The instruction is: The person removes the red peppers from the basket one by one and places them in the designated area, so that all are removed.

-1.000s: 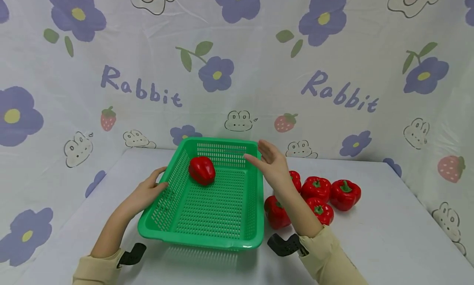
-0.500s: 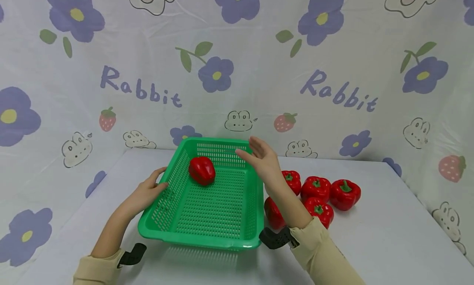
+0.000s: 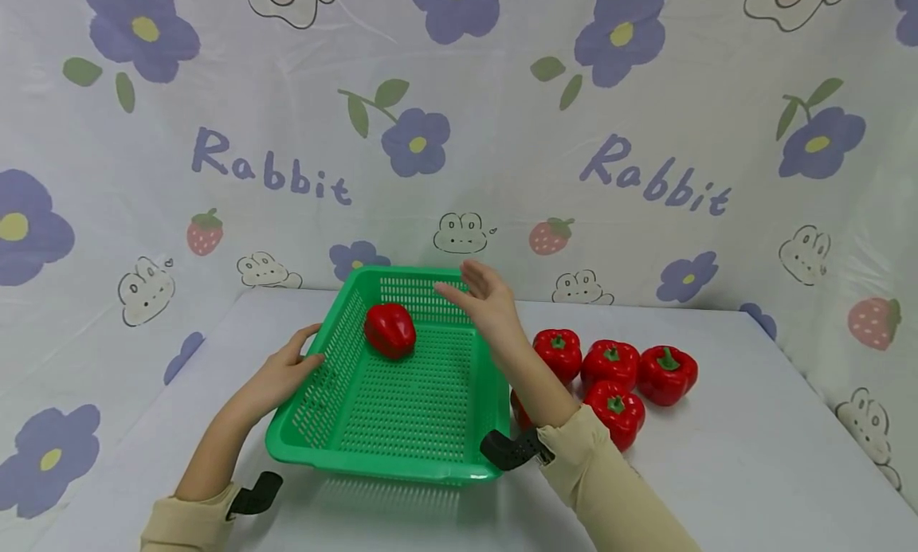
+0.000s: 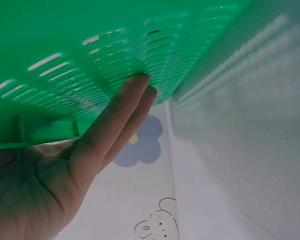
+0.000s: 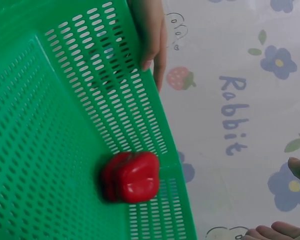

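Note:
A green plastic basket [image 3: 409, 413] with slotted walls stands in the middle of the head view. Inside it, toward the far left, lies one red bell pepper [image 3: 390, 330], also seen in the right wrist view against the slotted wall. My left hand [image 3: 283, 374] holds the basket's left rim, thumb over the top. In the left wrist view its long fingers [image 4: 115, 125] press the outer wall from below. Over the basket's right side hovers my right hand [image 3: 493, 309], thumb and fingers spread apart with nothing between them.
Several red bell peppers [image 3: 610, 365] sit grouped on the white table [image 3: 760, 424] right of the basket; one is mostly hidden behind my right forearm. A patterned cloth [image 3: 466, 193] hangs at the table's back.
My right hand has moved left, from beside the basket's right rim to over its inside. The left hand, the basket and the peppers have stayed in place.

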Tool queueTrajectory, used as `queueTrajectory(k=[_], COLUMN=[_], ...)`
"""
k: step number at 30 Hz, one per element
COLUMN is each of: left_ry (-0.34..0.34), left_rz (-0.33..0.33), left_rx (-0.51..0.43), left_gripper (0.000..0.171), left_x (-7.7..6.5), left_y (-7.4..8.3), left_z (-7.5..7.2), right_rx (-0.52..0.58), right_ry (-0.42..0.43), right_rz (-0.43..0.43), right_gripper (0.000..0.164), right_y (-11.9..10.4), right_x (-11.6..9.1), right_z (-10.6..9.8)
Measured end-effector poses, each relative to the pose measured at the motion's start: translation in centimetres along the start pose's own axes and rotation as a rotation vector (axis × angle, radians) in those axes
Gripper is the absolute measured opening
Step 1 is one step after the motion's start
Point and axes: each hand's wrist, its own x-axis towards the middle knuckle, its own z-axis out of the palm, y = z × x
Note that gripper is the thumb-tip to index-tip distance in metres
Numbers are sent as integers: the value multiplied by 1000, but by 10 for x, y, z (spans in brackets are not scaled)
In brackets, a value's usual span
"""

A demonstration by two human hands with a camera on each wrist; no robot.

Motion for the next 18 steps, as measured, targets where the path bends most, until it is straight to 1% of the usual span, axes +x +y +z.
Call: queueTrajectory(k=[6,9,14,18], left_ry=[-6,-3,1,2], left_rz=[3,-1,-8,-9], left_rx=[6,6,-5,-11], left_gripper=[63,63,63,63], left_x=[-1,0,0,-1], left_y=[1,0,1,1], left_z=[0,0,1,2], right_rx=[7,-2,-6,-11], right_ry=[9,11,0,-12], right_rz=[35,71,123,146], right_gripper=[75,76,78,78], right_y=[7,11,18,22], right_x=[9,15,22,26], right_z=[9,13,20,27])
